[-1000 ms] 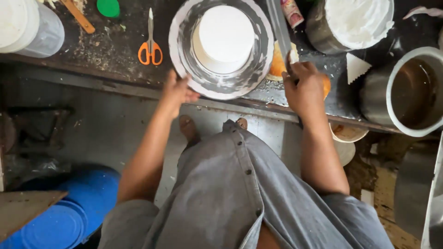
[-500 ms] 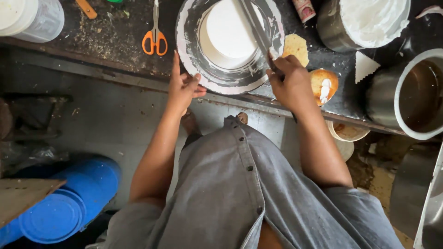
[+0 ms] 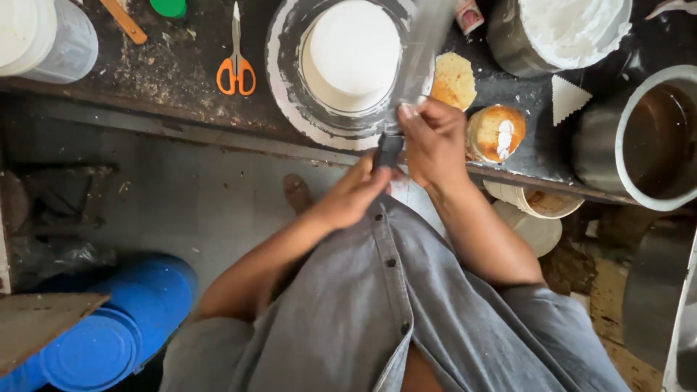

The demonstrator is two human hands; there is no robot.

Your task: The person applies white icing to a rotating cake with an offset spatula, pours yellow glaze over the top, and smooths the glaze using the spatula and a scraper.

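A white frosted round cake (image 3: 353,52) sits on a cream-smeared metal turntable (image 3: 290,94) at the edge of a dark worktop. Both hands meet just in front of the turntable. My left hand (image 3: 352,196) grips the dark handle of a long flat palette knife (image 3: 414,69). Its blurred blade reaches up over the cake's right side. My right hand (image 3: 432,141) pinches the blade near the handle.
Orange-handled scissors (image 3: 236,69) lie left of the turntable. A cake slice (image 3: 454,80), a small browned cake (image 3: 496,132), a bowl of white cream (image 3: 566,33) and a large empty pot (image 3: 657,138) stand to the right. Blue drums (image 3: 109,327) lie on the floor.
My left hand left the turntable rim and came to the knife handle. The knife swung away from the cake top, and my right hand shifted onto its blade.
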